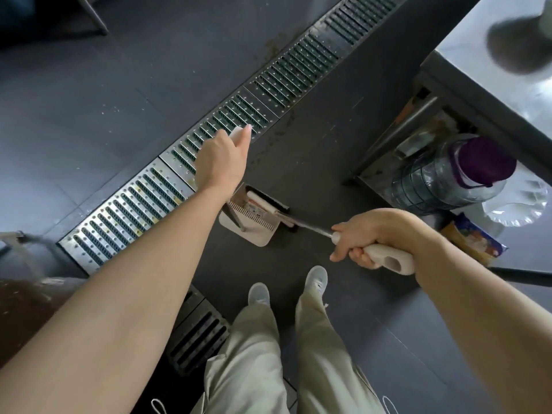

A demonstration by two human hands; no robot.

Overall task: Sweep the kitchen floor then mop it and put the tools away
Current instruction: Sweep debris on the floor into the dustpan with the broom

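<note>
Broom (279, 211) head is sitting in the dustpan (254, 230) on floor, just beside drain grate (167, 180). R hand (370, 234) is gripping broom's handle w/ fingers curled; L hand (221, 158) is gripping dustpan's upright handle, over the grate.

Both forearms are bare from the elbow down, with no sleeve, watch or band showing on either, and the left hand (219, 158) and right hand (370, 234) carry no gloves or rings that can be made out. The person wears loose, pale khaki-green fabric trousers (268, 363) that hang in soft vertical folds and bunch a little at the ankles (a thin white drawstring cord (156, 406) loops out near each lower corner of the view). On the feet are light grey-white low-cut fabric sneakers (316, 279) with rounded toes, laces faintly visible on the right one.
</note>
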